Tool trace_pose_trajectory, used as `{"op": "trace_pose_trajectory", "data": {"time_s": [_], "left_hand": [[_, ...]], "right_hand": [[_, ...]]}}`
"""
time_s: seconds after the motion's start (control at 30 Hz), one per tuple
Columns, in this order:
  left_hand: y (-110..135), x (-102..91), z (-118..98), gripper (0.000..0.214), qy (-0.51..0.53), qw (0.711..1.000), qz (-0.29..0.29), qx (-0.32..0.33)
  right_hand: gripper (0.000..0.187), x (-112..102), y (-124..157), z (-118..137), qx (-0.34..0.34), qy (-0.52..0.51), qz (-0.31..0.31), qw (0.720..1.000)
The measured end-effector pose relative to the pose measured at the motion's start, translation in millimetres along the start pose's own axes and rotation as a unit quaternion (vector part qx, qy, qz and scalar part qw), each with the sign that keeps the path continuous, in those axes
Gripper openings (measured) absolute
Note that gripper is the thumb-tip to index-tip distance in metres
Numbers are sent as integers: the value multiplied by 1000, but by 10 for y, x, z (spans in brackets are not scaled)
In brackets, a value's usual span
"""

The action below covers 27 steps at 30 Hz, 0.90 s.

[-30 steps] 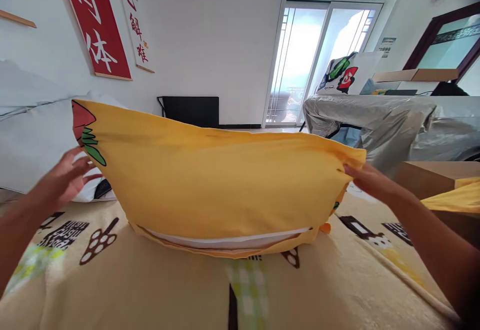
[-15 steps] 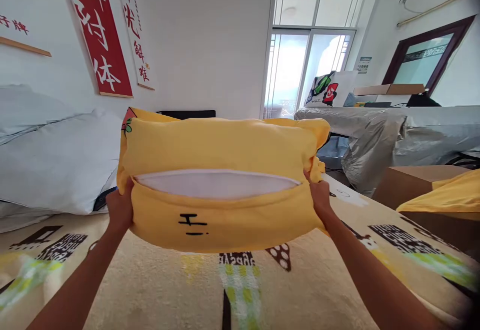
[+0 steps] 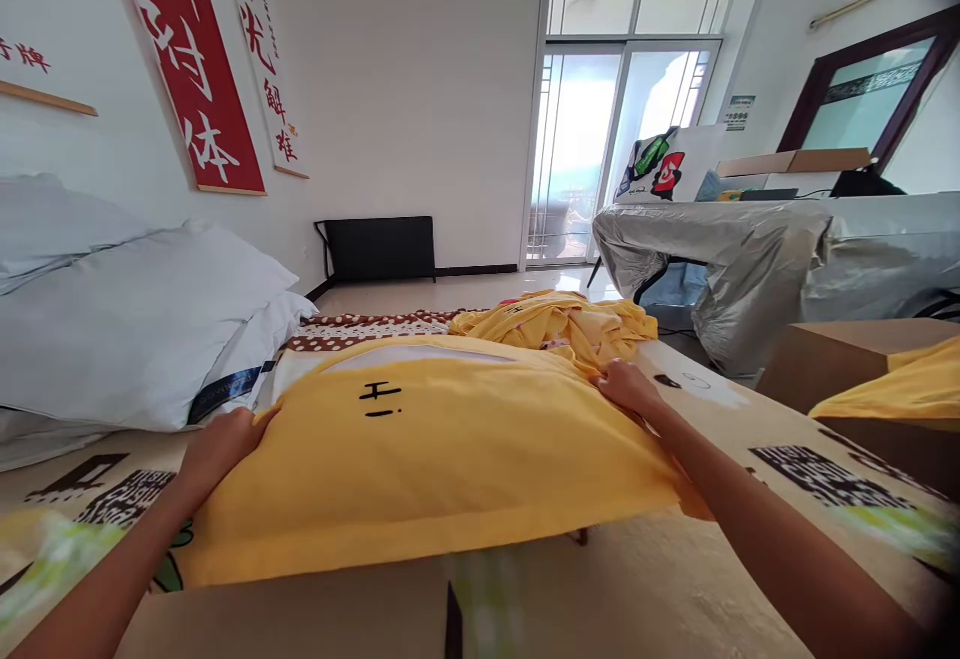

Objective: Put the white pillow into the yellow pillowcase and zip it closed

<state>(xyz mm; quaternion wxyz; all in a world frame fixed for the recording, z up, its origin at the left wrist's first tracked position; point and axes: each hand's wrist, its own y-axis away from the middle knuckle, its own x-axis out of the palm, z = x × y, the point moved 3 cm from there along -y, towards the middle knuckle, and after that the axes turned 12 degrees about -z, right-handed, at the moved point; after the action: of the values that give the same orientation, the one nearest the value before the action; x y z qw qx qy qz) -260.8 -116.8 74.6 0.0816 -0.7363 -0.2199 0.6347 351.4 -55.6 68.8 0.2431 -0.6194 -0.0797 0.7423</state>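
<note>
A yellow pillowcase [image 3: 435, 449] with "Hi" printed on it covers a white pillow [image 3: 427, 352], a strip of which shows through the opening at its far side. My left hand [image 3: 225, 444] grips the case's left edge, fingers closed on the cloth. On the opposite side, my right hand [image 3: 628, 386] is closed on the cloth near the upper right corner. The pillowcase is stretched between both hands, low over the patterned blanket [image 3: 315, 629], its near edge slightly raised. Just beyond it lies a heap of crumpled yellow cloth [image 3: 592, 324].
White pillows [image 3: 127, 309] are piled at the left. A cardboard box [image 3: 840, 359] with yellow cloth [image 3: 900, 384] over it stands at the right. Behind that is a table [image 3: 720, 234] under silvery sheeting. A black folded item [image 3: 382, 247] leans on the far wall.
Both hands have lowered the pillowcase from upright before me to nearly flat over the blanket. Its opening now faces away, and the cloth heap behind has come into view.
</note>
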Motion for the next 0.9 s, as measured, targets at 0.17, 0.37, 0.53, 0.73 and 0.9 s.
{"op": "trace_pose_trajectory", "data": {"time_s": [0.17, 0.37, 0.53, 0.73, 0.9], "left_hand": [[79, 127, -38, 48, 23, 998, -10, 59], [90, 7, -770, 50, 183, 955, 20, 231], [108, 134, -888, 45, 264, 943, 53, 198], [199, 176, -637, 36, 359, 920, 60, 143], [28, -279, -839, 40, 458, 888, -27, 34]], "right_hand": [[19, -51, 180, 199, -44, 8, 7, 999], [31, -258, 558, 959, -343, -203, 18, 917], [30, 136, 806, 932, -322, -262, -55, 908], [40, 40, 805, 905, -317, -298, -90, 896], [33, -525, 599, 1241, -219, -364, -220, 878]]}}
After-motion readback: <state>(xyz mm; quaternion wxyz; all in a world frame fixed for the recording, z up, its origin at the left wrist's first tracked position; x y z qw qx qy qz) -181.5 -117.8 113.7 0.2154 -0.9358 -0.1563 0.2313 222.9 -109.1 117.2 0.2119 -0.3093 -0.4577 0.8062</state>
